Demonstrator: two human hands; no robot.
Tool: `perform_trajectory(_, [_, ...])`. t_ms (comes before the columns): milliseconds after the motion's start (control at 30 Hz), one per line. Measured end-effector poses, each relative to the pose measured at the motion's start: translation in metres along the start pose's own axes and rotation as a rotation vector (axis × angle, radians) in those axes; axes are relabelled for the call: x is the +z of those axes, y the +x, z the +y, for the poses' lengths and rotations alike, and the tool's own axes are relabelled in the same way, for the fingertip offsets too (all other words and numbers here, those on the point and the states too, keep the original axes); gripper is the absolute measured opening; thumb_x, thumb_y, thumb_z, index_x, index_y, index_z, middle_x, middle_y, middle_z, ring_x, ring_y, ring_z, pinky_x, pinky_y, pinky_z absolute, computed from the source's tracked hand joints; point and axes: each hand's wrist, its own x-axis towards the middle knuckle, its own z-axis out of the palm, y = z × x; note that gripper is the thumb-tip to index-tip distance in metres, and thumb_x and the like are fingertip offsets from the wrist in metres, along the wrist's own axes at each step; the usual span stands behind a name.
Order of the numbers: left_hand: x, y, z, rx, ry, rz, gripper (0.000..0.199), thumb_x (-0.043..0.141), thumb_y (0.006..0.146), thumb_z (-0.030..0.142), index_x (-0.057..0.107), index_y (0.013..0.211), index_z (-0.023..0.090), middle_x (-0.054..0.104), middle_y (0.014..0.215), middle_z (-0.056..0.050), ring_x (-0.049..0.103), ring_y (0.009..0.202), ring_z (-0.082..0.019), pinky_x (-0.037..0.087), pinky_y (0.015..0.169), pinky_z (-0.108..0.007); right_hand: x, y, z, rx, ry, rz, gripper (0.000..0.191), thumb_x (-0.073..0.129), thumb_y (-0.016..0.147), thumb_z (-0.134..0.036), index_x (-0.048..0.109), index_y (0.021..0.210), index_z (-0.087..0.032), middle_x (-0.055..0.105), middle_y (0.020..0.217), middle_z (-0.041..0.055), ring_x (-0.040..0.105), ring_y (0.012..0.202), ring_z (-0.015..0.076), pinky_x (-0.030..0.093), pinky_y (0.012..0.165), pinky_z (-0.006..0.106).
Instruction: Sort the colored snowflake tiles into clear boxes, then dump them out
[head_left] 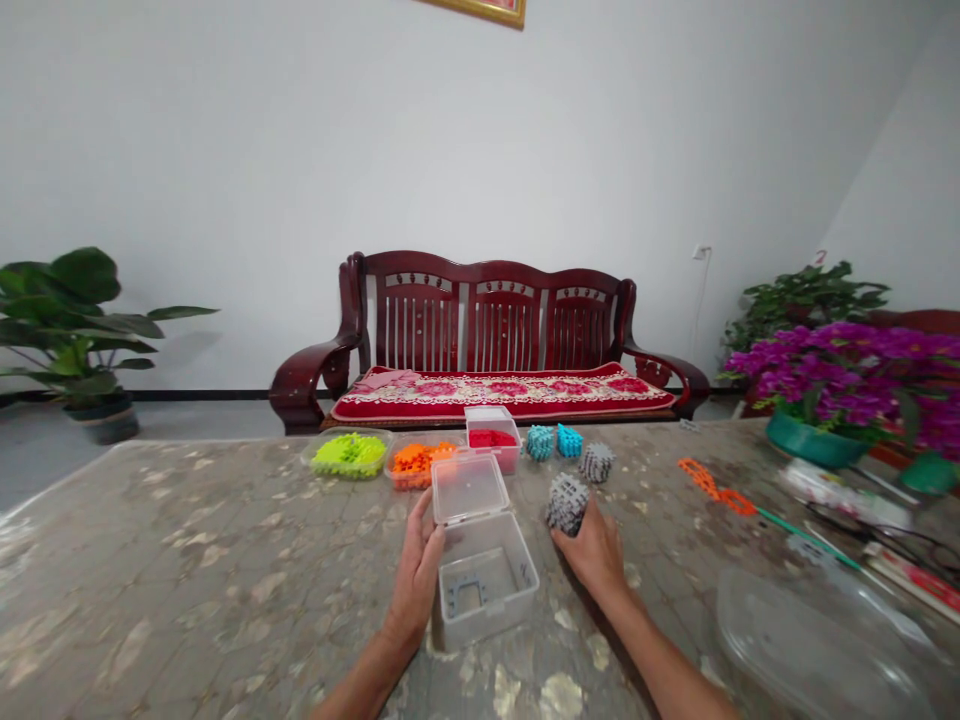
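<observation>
My left hand [417,560] grips the left side of a clear plastic box [489,625], thumb by the hinge and fingers next to the raised lid [471,488]. Inside the box lie a grey U-shaped plastic piece [466,594] and another small grey piece near the right wall. To the right of the box, my right hand [596,548] is closed around a chunky grey block of interlocking plastic pieces [568,502] at the table surface. Just beyond it sits a second grey block [597,462], with two blue ones [540,442] [569,441] farther back.
Tubs of lime-green [349,453] and orange pieces [420,464] and a box of red pieces [493,438] stand at the back. At right lie a linked orange strip [716,487], a clear lid [810,640], glasses, and a purple flower pot [814,440]. A wooden sofa is beyond.
</observation>
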Motion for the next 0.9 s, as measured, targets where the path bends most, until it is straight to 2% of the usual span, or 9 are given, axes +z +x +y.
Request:
perform_trajectory(200, [0.003,-0.007,-0.001,0.002,0.017,-0.104,0.076,0.057,0.088,0.05,0.033,0.151,0.015,0.065,0.131,-0.013,0.063,0.117,-0.03,0.048,0.101,-0.042,-0.022,-0.038,0.02,-0.103,0.098,-0.029,0.072,0.064,0.07,-0.035,0.048,0.138,-0.017,0.068,0.123,0.016,0.065,0.102,0.0373,0.052,0.087,0.049])
perform_trajectory(300, [0.003,-0.007,-0.004,-0.004,0.001,-0.133,0.074,0.054,0.092,0.049,0.027,0.154,0.018,0.064,0.133,-0.012,0.063,0.117,-0.029,0.048,0.101,-0.041,-0.028,-0.044,0.028,-0.137,0.19,-0.04,0.078,0.065,0.068,-0.033,0.044,0.142,-0.02,0.062,0.133,0.0151,0.063,0.111,0.0362,0.05,0.094,0.049])
perform_trajectory(433, [0.0,-0.006,-0.008,0.007,-0.003,-0.17,0.076,0.056,0.091,0.047,0.027,0.154,0.017,0.066,0.13,-0.013,0.065,0.113,-0.03,0.047,0.103,-0.043,-0.044,-0.045,0.033,-0.113,0.279,-0.01,0.088,0.065,0.067,-0.03,0.035,0.149,-0.021,0.06,0.135,0.0133,0.058,0.121,0.0335,0.048,0.1,0.05])
perform_trajectory(533, [-0.001,-0.005,-0.009,0.02,0.006,-0.175,0.076,0.055,0.091,0.048,0.027,0.154,0.016,0.068,0.124,-0.013,0.066,0.109,-0.031,0.047,0.102,-0.046,-0.066,-0.041,0.027,-0.168,0.323,0.036,0.088,0.064,0.07,-0.028,0.03,0.151,-0.024,0.054,0.141,0.0115,0.052,0.128,0.0312,0.043,0.106,0.05])
perform_trajectory(667, [0.0,-0.006,-0.008,0.021,0.016,-0.203,0.076,0.053,0.093,0.049,0.024,0.155,0.017,0.067,0.126,-0.011,0.066,0.108,-0.029,0.046,0.103,-0.046,-0.088,-0.032,0.007,-0.247,0.258,0.071,0.076,0.064,0.077,-0.035,0.037,0.147,-0.022,0.056,0.138,0.0119,0.05,0.127,0.032,0.039,0.108,0.051])
perform_trajectory(800, [-0.002,-0.006,-0.006,0.012,0.016,-0.27,0.078,0.051,0.094,0.051,0.018,0.157,0.017,0.065,0.13,-0.012,0.065,0.111,-0.03,0.046,0.102,-0.044,-0.09,-0.024,-0.003,-0.254,0.213,0.039,0.071,0.063,0.08,-0.035,0.039,0.145,-0.021,0.066,0.121,0.009,0.056,0.115,0.0303,0.041,0.103,0.049])
perform_trajectory(900, [-0.003,-0.006,-0.007,0.019,0.008,-0.278,0.077,0.05,0.095,0.049,0.018,0.156,0.017,0.066,0.126,-0.012,0.064,0.11,-0.029,0.044,0.102,-0.044,-0.089,-0.021,-0.003,-0.225,0.215,0.02,0.067,0.061,0.081,-0.036,0.041,0.144,-0.021,0.068,0.116,0.0083,0.057,0.11,0.03,0.042,0.1,0.05])
